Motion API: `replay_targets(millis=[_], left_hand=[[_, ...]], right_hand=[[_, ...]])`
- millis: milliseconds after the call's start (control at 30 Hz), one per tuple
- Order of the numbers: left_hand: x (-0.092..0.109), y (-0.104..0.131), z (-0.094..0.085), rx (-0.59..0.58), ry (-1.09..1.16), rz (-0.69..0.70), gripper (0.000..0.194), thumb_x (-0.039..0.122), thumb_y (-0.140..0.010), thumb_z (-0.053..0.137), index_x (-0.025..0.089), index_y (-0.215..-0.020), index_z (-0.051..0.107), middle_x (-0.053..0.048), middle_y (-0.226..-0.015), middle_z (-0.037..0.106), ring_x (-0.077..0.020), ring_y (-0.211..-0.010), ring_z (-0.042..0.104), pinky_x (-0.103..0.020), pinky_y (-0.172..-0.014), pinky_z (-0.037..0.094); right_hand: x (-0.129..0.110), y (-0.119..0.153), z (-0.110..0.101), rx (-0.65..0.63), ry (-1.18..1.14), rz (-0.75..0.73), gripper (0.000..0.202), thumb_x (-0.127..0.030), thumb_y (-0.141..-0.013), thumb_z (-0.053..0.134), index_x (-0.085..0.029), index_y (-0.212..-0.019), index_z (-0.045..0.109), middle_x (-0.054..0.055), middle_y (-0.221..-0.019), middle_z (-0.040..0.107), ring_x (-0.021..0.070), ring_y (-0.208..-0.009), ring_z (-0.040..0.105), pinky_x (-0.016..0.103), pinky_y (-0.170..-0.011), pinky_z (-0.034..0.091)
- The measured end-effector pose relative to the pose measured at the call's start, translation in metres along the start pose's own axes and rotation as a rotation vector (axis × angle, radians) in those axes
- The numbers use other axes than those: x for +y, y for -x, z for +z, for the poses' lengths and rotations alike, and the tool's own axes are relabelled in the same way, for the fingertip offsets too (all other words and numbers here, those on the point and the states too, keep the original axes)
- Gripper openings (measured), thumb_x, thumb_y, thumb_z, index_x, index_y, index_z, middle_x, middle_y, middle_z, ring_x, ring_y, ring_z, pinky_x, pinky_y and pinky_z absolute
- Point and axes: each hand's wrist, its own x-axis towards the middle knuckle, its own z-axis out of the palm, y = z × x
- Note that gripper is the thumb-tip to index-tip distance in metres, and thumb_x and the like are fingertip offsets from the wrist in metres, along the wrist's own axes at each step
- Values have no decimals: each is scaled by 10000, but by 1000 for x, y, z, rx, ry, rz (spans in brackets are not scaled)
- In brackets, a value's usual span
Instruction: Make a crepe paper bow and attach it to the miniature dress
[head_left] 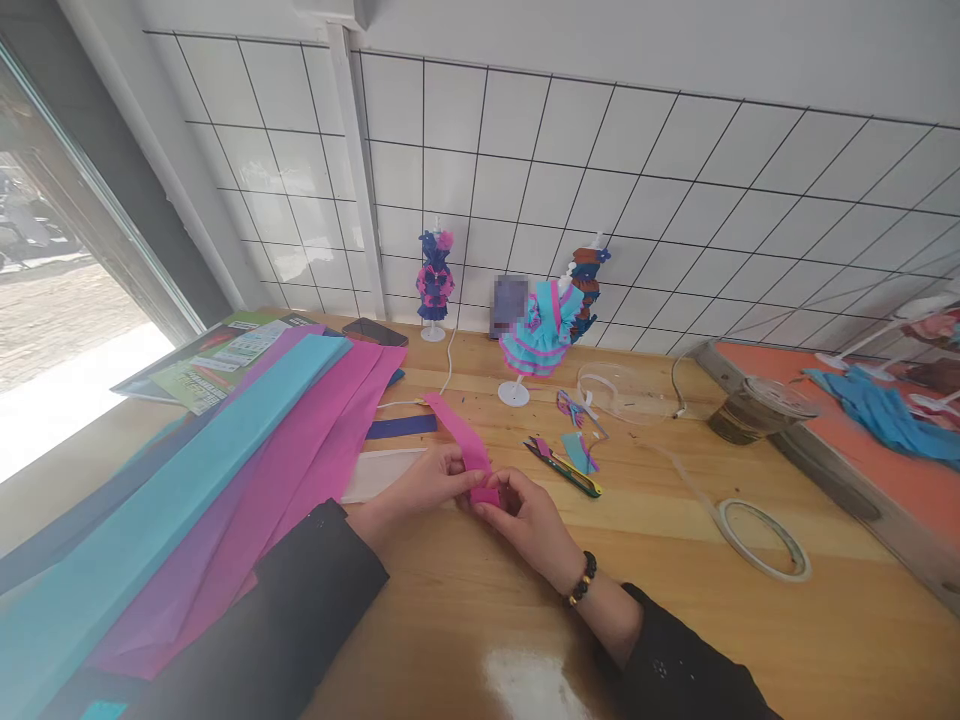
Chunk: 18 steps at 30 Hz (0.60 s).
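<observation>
A pink strip of crepe-like paper runs from the tabletop down into both hands, with its near end folded over. My left hand pinches the strip from the left, thumb on top. From the right, my right hand grips the folded end between thumb and fingers. Just right of my hands lie yellow-and-green thread snips. Beside them are turquoise and purple scraps. A dark blue strip and a white sheet lie next to my left hand.
Long turquoise and pink sheets cover the left side. Small dress forms stand by the wall, one in a turquoise-and-pink dress. A tape roll and a lidded cup are at right.
</observation>
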Motion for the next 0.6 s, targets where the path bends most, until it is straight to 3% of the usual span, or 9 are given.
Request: replay_targets(millis=[267, 600], left_hand=[[-2, -1, 0, 1, 13, 12, 307, 403, -734, 567, 102, -786, 600, -60, -685, 640, -147, -591, 608, -250, -547, 475], [-1, 0, 1, -33, 19, 7, 300, 404, -740, 562, 105, -763, 572, -41, -630, 612, -132, -532, 600, -244, -510, 486]], right_hand=[[-1, 0, -1, -15, 13, -23, 138, -274, -737, 590, -176, -677, 512, -22, -640, 486, 110, -580, 415, 216, -530, 336], [3, -1, -1, -33, -30, 1, 162, -320, -779, 549, -172, -711, 549, -6, -656, 531, 119, -593, 461, 226, -544, 364]])
